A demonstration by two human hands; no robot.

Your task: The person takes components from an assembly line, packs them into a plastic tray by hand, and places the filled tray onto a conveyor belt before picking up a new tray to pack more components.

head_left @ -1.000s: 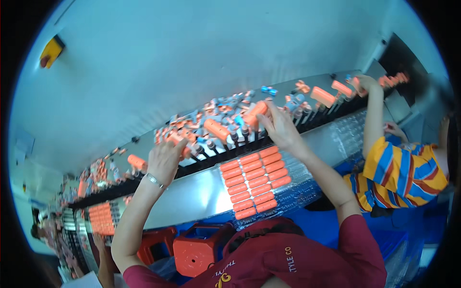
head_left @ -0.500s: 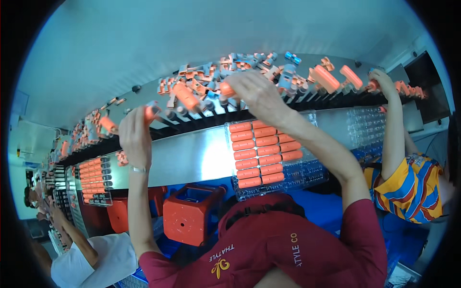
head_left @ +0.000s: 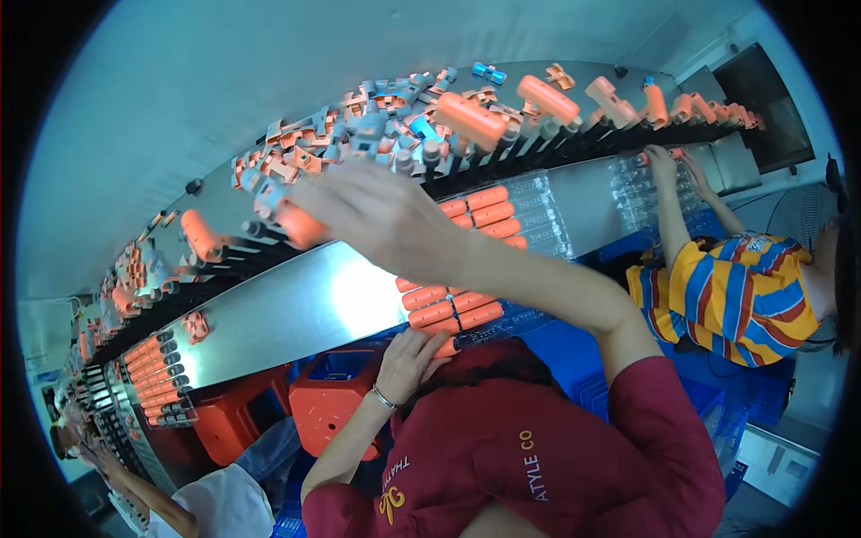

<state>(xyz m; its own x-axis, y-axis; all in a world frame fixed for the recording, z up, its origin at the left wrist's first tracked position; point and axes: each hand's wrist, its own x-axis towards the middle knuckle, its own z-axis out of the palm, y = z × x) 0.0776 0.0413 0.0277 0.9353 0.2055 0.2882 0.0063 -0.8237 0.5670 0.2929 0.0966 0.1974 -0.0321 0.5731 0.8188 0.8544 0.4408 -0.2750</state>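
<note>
My right hand (head_left: 377, 215) reaches left across a long black conveyor rail (head_left: 538, 148) of pegs; it is blurred, and its fingertips close on an orange cylindrical piece (head_left: 300, 224). More orange pieces (head_left: 471, 117) stand on pegs along the rail. My left hand (head_left: 408, 357) rests low at the near edge of a clear tray (head_left: 538, 215) filled with rows of orange pieces (head_left: 448, 309), fingers loosely apart and touching the tray's edge.
Loose orange and grey parts (head_left: 359, 125) lie heaped behind the rail. A co-worker in a striped shirt (head_left: 735, 287) works at another clear tray (head_left: 641, 184) to the right. A second filled tray (head_left: 157, 381) and a person in white (head_left: 215, 507) are at left. An orange stool (head_left: 336, 408) stands below.
My left hand has dropped from the peg rail down to the tray's near edge. My right hand has swung leftward along the rail with an orange piece. The view has tilted.
</note>
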